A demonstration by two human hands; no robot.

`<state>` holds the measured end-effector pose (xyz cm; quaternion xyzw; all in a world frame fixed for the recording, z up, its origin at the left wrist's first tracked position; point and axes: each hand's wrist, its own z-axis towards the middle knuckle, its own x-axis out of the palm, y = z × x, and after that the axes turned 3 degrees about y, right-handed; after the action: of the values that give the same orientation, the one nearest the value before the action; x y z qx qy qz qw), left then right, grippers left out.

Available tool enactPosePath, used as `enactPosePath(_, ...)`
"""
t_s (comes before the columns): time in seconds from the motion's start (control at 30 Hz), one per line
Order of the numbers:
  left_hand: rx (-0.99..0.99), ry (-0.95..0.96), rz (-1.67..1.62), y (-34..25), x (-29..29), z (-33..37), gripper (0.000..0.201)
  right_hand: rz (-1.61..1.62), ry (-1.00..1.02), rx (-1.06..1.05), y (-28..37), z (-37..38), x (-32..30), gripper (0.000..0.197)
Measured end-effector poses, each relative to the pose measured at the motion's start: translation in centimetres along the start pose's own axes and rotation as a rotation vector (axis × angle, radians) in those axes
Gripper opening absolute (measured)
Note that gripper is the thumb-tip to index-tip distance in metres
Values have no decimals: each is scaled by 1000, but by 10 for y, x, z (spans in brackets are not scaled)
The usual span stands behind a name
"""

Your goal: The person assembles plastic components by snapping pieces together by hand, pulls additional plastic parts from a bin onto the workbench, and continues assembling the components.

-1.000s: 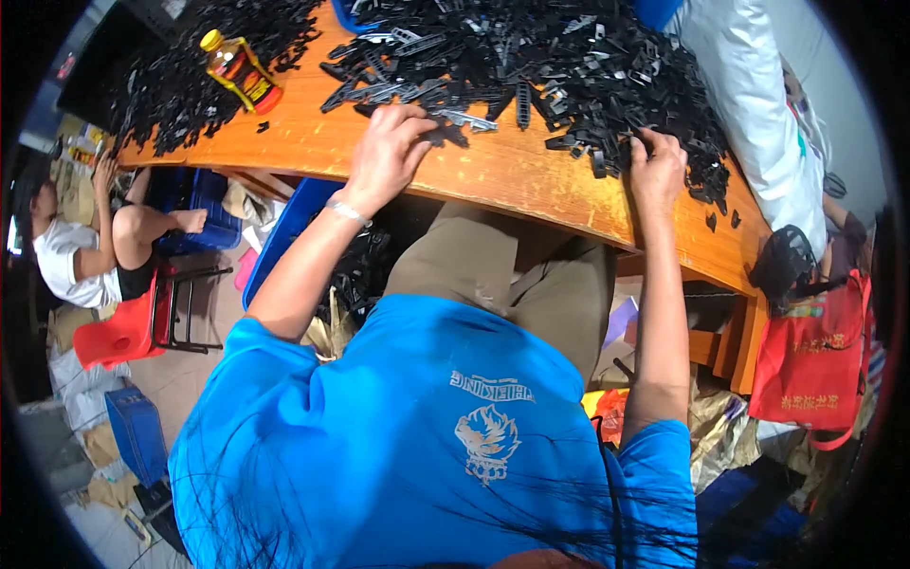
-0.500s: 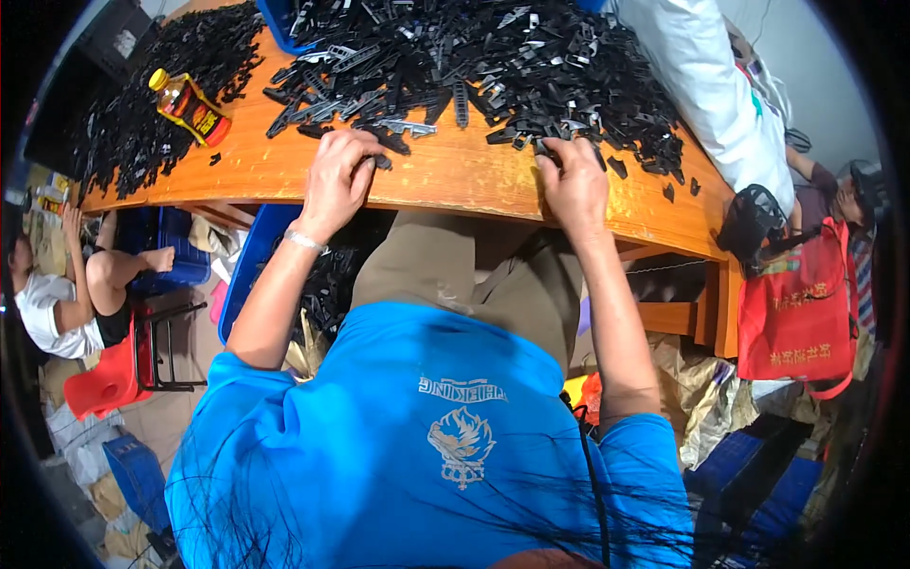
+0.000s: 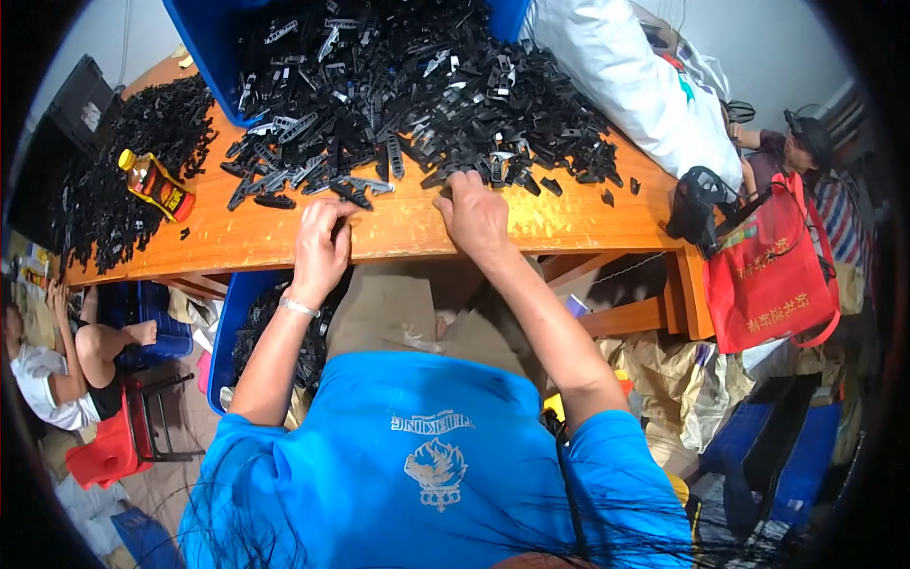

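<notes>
Black plastic parts (image 3: pixel 379 85), too many for me to count, lie in two heaps on one orange-brown wooden table (image 3: pixel 569 218), its front edge worn and glossy. Logged from my remote seat, by size: larger heap at centre, spreading between the walls of one blue tub (image 3: pixel 204 62); one white sack (image 3: pixel 626 76), smooth and creased, along its right; second heap (image 3: pixel 123 152), finer-looking, at far left. One red bag (image 3: pixel 773 275), soft-sided, by the table's right end. Two bare hands: left hand (image 3: pixel 322 245) near the larger heap's front edge, fingers curled; right hand (image 3: pixel 477 216) bent, fingertips at that same edge. I cannot tell whether either grips a part. One yellow-capped bottle (image 3: pixel 159 186) beside the second heap. Parts look slim and angular, some slotted like ladders, a few silvery grey. Two loose pieces (image 3: pixel 608 197) sit apart at right.
</notes>
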<state>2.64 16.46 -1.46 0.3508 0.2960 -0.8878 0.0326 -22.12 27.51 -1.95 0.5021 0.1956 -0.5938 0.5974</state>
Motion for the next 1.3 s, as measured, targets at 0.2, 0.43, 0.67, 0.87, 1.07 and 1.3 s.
enactPosePath(0.2, -52, 65, -155, -3, 2, 8, 56, 112, -3, -96, -15, 9, -18, 25)
enactPosePath(0.43, -119, 62, -37, 14, -16, -5, 45, 150, 112, -213, -14, 16, -27, 18)
enactPosePath(0.67, -100, 98, 76, 21, -26, -9, 25, 24, 225, -276, -3, 31, -15, 19)
enactPosePath(0.87, -124, 52, 114, 25, -34, -14, 25, 142, 105, -354, 24, 33, -9, 25)
enactPosePath(1.07, -160, 87, 95, 24, -34, -14, 20, 331, 222, -410, 77, 26, 22, 25)
enactPosePath(1.3, -183, 83, 71, 29, -36, -20, 20, 411, 296, -401, 75, 30, 35, 20)
